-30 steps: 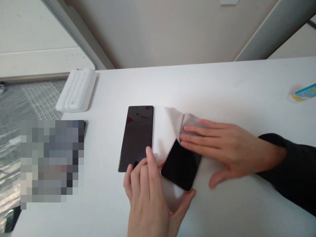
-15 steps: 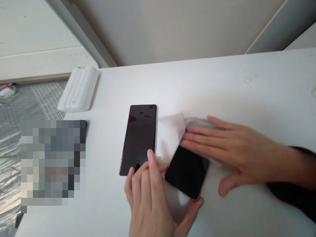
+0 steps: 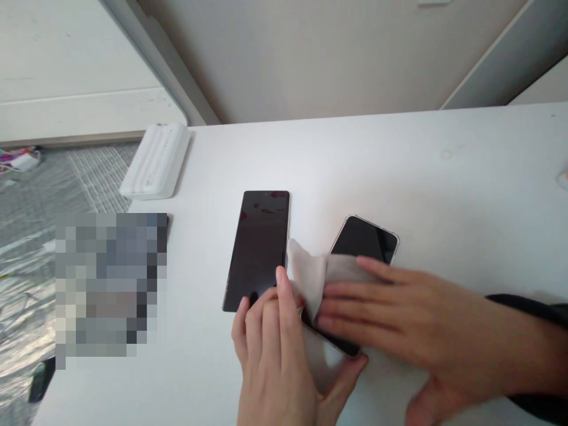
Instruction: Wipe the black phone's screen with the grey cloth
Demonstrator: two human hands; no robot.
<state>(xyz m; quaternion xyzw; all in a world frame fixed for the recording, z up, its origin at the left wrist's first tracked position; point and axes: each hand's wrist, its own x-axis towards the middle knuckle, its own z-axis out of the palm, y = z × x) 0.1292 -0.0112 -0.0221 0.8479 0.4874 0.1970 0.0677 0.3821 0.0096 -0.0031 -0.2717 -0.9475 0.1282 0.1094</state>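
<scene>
While my left hand [image 3: 275, 361] holds the phone [image 3: 362, 235] between thumb and fingers at its near end, my right hand [image 3: 394, 316] lies flat, pressing the cloth [image 3: 306, 273] over it. I judge this as wiping; the next stroke calls for steady, even pressure.

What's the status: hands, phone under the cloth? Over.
Right hand flat on grey cloth, phone partly covered. Left hand bracing phone's near end. Second phone close beside left hand.
</scene>
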